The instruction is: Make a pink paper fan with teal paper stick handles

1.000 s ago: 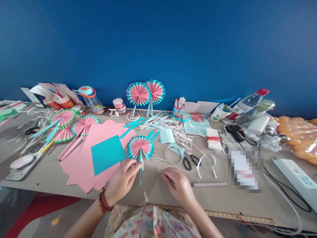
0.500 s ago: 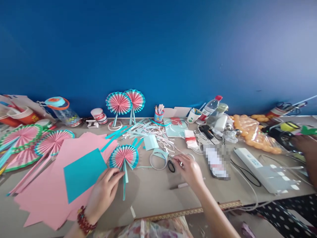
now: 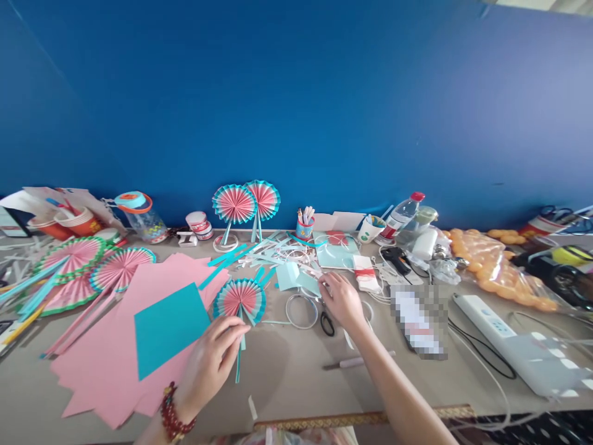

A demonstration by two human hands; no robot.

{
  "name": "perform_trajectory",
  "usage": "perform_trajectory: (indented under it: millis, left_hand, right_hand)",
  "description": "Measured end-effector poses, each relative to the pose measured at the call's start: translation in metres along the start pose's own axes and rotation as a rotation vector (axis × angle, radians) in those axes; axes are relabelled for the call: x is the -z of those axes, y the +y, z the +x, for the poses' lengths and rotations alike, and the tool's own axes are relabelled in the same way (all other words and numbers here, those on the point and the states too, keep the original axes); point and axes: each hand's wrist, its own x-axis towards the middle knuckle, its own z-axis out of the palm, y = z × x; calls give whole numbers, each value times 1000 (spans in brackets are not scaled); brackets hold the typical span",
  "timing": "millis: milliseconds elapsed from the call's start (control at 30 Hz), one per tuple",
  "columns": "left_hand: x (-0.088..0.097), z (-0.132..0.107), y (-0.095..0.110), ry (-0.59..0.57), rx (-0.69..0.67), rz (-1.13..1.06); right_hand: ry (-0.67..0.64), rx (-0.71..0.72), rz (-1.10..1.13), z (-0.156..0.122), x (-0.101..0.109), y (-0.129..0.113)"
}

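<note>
A round pleated paper fan (image 3: 238, 299), pink in the centre and blue at the rim, lies on the table. My left hand (image 3: 210, 352) has its fingers closed together at the fan's narrow handle, covering part of it. Farther right, my right hand (image 3: 343, 303) pinches the edge of a small light blue paper piece (image 3: 307, 283). Black-handled scissors (image 3: 327, 324) lie just below the right fingers, partly hidden by them. Beside these is a roll of clear tape (image 3: 301, 311). A pen-like craft knife (image 3: 351, 363) rests nearer the table's front edge.
Pink paper sheets (image 3: 109, 337) with a blue square sheet (image 3: 172, 327) on top spread at the left. Two finished fans (image 3: 235, 204) stand by the wall. Paper scraps (image 3: 264, 250) cover the back middle. A phone (image 3: 418, 318) and a power strip (image 3: 486, 327) with cables lie right.
My right hand has moved from beside the scissors up to the light blue paper. The left hand stays at the fan's handle. The whole view has shifted slightly.
</note>
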Motion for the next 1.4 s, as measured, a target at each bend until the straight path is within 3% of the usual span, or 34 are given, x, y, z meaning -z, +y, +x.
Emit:
perform_trajectory:
  millis: [133, 233, 333, 400, 467, 600, 733, 933, 1400]
  left_hand:
    - [-2, 9, 7, 76, 12, 13]
    - [-3, 19, 19, 115, -54, 100]
    - [-6, 25, 33, 33, -173, 176]
    - [-11, 24, 40, -36, -240, 182]
    - [-19, 17, 44, -118, -254, 186]
    - [-38, -5, 48, -227, -188, 211]
    - [-50, -18, 51, -288, -105, 206]
    - [-53, -20, 52, -246, -41, 167]
    - [-48, -10, 54, -263, 118, 98]
  right_hand:
    - [-14, -41, 95, -3, 9, -7]
    - [-166, -34, 315, -17, 7, -25]
    - [-378, -48, 586, -41, -1, -45]
    - [-470, -62, 649, -58, -6, -54]
    - [-473, -49, 592, -73, -7, -58]
    - [-303, 156, 337, -95, -2, -59]
    - [-375, 297, 247, -116, -7, -61]
    - [-318, 207, 205, -130, -24, -68]
    - [-433, 211, 18, -102, -25, -71]
